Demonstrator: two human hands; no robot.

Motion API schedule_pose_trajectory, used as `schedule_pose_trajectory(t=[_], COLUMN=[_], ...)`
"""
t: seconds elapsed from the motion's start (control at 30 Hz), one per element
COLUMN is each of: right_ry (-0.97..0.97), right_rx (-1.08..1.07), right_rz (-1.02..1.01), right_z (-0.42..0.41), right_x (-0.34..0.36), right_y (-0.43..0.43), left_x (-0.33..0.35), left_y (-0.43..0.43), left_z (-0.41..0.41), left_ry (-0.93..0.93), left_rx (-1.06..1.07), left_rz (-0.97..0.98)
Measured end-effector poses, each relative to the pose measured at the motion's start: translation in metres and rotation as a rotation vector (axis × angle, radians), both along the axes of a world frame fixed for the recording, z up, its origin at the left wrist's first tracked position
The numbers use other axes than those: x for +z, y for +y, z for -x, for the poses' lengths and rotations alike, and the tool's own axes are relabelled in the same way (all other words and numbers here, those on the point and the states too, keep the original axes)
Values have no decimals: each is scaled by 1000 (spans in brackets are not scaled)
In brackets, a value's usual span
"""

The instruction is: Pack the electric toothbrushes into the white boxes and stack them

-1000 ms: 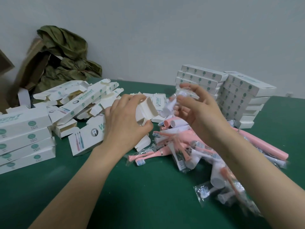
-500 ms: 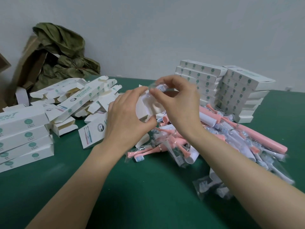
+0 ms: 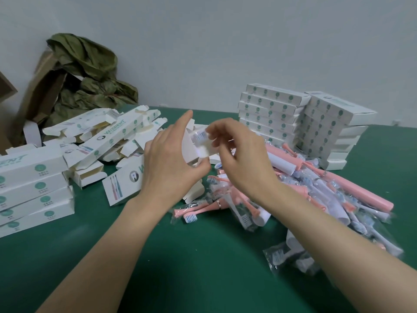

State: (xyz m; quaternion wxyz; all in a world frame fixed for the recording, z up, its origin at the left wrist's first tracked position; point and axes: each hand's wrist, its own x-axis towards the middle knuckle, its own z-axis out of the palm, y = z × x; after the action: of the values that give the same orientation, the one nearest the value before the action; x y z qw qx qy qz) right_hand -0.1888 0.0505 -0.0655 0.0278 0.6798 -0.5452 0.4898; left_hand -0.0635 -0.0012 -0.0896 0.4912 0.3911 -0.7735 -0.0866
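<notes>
My left hand (image 3: 168, 162) grips an open white box (image 3: 191, 150) at the table's middle, its open end facing right. My right hand (image 3: 239, 159) pinches a clear bag with a blue-bristled brush head (image 3: 199, 137) at the box's mouth. A heap of pink toothbrush handles and bagged brush heads (image 3: 300, 195) lies to the right, under my right forearm. Stacks of closed white boxes (image 3: 270, 114) stand behind the heap. A long white box with a toothbrush picture (image 3: 123, 186) lies flat below my left hand.
A jumble of open empty boxes (image 3: 108, 136) covers the left middle of the green table (image 3: 180, 256). Another stack of closed boxes (image 3: 33, 190) stands at the left edge. Crumpled green paper and cardboard (image 3: 83, 80) lean on the back wall.
My right hand has brought the bagged brush head from above the heap over to the mouth of the box. My left hand has kept hold of the box and raised its fingers.
</notes>
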Motion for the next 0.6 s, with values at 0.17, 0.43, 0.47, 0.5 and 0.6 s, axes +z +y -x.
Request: schedule_pose_trajectory(t=[0.17, 0.43, 0.47, 0.5, 0.6], right_ry=[336, 413, 555, 698, 906], right_rx=[47, -118, -159, -218, -297], right_rz=[-218, -654, -693, -718, -746], right_z=[-5, 32, 27, 22, 13], right_x=[-1, 4, -4, -11, -26], right_y=[-4, 38, 43, 46, 48], left_x=[0, -4, -5, -6, -8], left_y=[-2, -7, -7, -7, -8], left_z=[-1, -3, -3, -3, -2], left_ry=[-16, -72, -77, -80, -73], left_rx=[16, 0, -3, -8, -13], left_rz=[-4, 16, 16, 14, 10])
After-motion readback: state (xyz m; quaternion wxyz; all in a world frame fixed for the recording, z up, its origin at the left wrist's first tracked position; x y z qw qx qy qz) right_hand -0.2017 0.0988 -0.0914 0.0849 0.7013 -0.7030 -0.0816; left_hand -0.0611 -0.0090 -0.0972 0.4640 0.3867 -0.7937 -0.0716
